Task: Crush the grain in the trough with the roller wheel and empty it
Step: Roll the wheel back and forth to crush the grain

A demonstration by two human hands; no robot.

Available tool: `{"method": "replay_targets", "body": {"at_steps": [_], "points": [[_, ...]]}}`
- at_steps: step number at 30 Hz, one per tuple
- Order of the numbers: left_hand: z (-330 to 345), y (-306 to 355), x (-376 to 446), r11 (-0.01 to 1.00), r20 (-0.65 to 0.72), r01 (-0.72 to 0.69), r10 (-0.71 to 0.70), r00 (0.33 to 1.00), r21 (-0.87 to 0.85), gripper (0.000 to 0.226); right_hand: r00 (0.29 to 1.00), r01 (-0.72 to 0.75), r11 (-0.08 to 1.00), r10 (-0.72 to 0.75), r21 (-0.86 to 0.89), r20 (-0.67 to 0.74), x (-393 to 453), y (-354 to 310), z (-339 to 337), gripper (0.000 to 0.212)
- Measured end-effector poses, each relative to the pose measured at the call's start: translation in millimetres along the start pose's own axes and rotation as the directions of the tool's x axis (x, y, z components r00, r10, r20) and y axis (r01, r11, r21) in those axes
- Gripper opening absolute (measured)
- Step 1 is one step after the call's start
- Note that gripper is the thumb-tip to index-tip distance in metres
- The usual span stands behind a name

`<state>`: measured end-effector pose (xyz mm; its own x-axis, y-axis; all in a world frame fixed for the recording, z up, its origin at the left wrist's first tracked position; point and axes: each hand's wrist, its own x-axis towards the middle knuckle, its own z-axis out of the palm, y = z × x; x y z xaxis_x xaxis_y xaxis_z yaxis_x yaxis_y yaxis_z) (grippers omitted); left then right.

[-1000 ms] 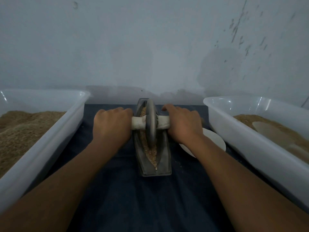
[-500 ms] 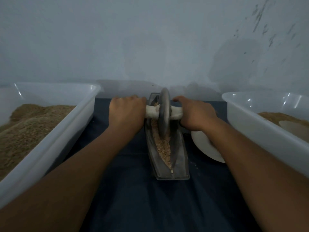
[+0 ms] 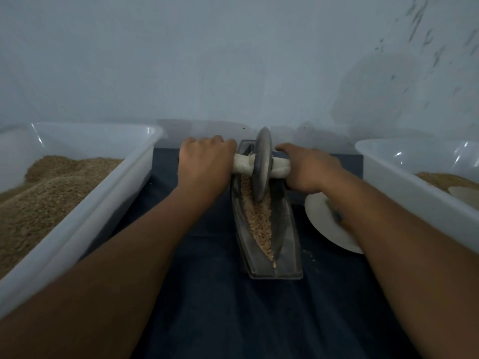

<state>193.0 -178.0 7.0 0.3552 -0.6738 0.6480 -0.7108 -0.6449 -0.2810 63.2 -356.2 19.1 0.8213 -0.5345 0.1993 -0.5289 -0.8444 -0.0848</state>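
Note:
A dark boat-shaped trough (image 3: pixel 287 237) lies lengthwise on the dark cloth, with tan grain (image 3: pixel 260 221) along its groove. A grey roller wheel (image 3: pixel 262 164) stands on edge in the far part of the groove, on a pale cross handle. My left hand (image 3: pixel 204 167) grips the handle's left end and my right hand (image 3: pixel 308 169) grips its right end. Both arms stretch forward.
A white tub (image 3: pixel 85 203) heaped with brown grain stands at the left. Another white tub (image 3: pixel 404 182) with grain and a pale scoop-like piece is at the right. A white dish (image 3: pixel 324 221) lies between trough and right tub, partly under my right arm. A wall stands close behind.
The wheel has rolled away from me toward the trough's far end, and both hands went with it. More grain shows in the near groove.

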Motion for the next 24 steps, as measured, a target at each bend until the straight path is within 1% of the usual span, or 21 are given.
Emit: {"method": "replay_targets", "body": {"at_steps": [7, 13, 16, 19, 24], "points": [[-4, 2, -10, 1.000, 0.002, 0.015, -0.015, 1.000, 0.000, 0.015, 0.992, 0.011, 0.999, -0.015, -0.034, -0.122, -14, -3, 4, 0.075], [-11, 3, -23, 0.999, -0.011, 0.041, -0.041, 0.999, -0.018, 0.018, 0.972, 0.014, 0.994, -0.039, -0.106, -0.231, -30, -11, 7, 0.071], [-15, 4, -28, 0.998, -0.013, 0.044, -0.044, 0.999, -0.036, 0.020, 0.972, 0.000, 0.994, -0.025, -0.106, -0.232, -38, -12, 8, 0.070], [-17, 5, -33, 0.997, -0.028, 0.048, -0.050, 0.998, -0.062, 0.020, 0.975, -0.013, 0.994, -0.011, -0.107, -0.221, -46, -11, 8, 0.065], [-21, 5, -42, 0.995, -0.032, 0.056, -0.059, 0.998, -0.085, 0.023, 0.963, -0.001, 0.995, -0.027, -0.103, -0.269, -54, -13, 9, 0.055]]}}
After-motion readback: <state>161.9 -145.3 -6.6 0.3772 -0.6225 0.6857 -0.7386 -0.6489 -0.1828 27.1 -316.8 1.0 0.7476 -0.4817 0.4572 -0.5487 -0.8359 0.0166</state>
